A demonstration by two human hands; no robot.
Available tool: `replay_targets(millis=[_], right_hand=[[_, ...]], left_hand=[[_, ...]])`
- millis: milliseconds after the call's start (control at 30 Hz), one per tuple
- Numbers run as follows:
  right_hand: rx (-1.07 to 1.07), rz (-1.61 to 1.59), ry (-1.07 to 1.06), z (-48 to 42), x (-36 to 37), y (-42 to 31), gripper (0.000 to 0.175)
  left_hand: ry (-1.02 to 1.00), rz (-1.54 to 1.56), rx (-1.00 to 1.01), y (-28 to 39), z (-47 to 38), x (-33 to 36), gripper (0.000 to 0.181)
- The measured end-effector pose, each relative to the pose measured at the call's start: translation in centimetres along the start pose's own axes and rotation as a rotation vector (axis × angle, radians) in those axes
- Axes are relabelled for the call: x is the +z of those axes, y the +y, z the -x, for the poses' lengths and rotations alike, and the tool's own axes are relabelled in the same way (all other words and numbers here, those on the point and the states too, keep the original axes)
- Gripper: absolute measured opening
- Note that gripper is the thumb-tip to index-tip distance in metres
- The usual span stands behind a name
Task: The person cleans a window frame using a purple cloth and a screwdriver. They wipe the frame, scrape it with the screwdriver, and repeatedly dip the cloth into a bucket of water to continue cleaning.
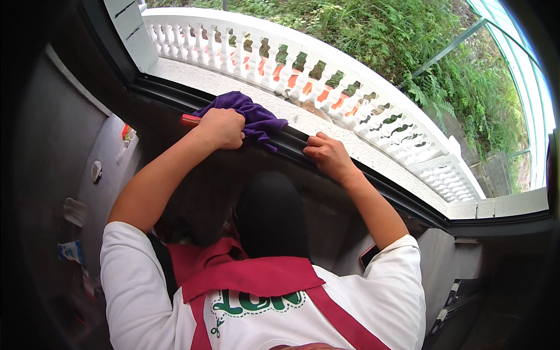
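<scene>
My left hand (223,128) is closed around a red handle (190,120), whose end sticks out to the left of the fist. A crumpled purple cloth (251,114) lies over the black window frame (385,190) against that hand; the far end of the handled tool is hidden by hand and cloth. To the right of the cloth, my right hand (324,153) rests on the frame's track with its fingers curled over the edge. Whether those fingers hold anything small cannot be seen.
Beyond the frame runs a rough white ledge (197,75) with a white balustrade (267,72). A grey surface (103,151) at left bears a round disc (96,169) and a blue-and-white packet (71,251). A dark, flat device (369,255) lies by the right sleeve.
</scene>
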State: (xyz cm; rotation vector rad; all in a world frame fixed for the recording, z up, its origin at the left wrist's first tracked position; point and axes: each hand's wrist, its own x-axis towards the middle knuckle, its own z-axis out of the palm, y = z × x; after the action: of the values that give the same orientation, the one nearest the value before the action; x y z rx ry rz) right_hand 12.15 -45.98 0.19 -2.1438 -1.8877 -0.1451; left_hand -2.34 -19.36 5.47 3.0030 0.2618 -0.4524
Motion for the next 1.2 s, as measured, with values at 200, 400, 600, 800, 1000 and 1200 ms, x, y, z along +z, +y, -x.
replay_targets(millis=[200, 400, 600, 800, 1000, 1200], right_hand=[[0.341, -0.453, 0.104, -1.1, -1.1, -2.0, 0.006], [0.302, -0.754, -0.029, -4.9, 0.0, -8.8, 0.010], [0.339, -0.475, 0.102, -8.2, 0.6, -6.0, 0.008], [0.077, -0.365, 0.134, -9.0, 3.2, -4.8, 0.011], [0.106, -0.308, 0.094, -8.9, 3.8, -5.3, 0.010], [0.149, -0.146, 0.097, -8.6, 3.1, -6.8, 0.010]], left_hand=[[0.004, 0.006, 0.045, -0.6, 0.0, 0.4, 0.027], [-0.048, -0.033, 0.078, 0.0, 0.0, -1.0, 0.030], [-0.022, -0.055, -0.033, -2.5, 2.2, -5.4, 0.029], [0.054, 0.014, -0.261, -10.9, 7.4, -5.6, 0.028], [0.112, -0.004, -0.233, -13.2, 7.2, -2.0, 0.029], [0.108, -0.096, -0.145, -13.7, 4.9, -1.3, 0.030]])
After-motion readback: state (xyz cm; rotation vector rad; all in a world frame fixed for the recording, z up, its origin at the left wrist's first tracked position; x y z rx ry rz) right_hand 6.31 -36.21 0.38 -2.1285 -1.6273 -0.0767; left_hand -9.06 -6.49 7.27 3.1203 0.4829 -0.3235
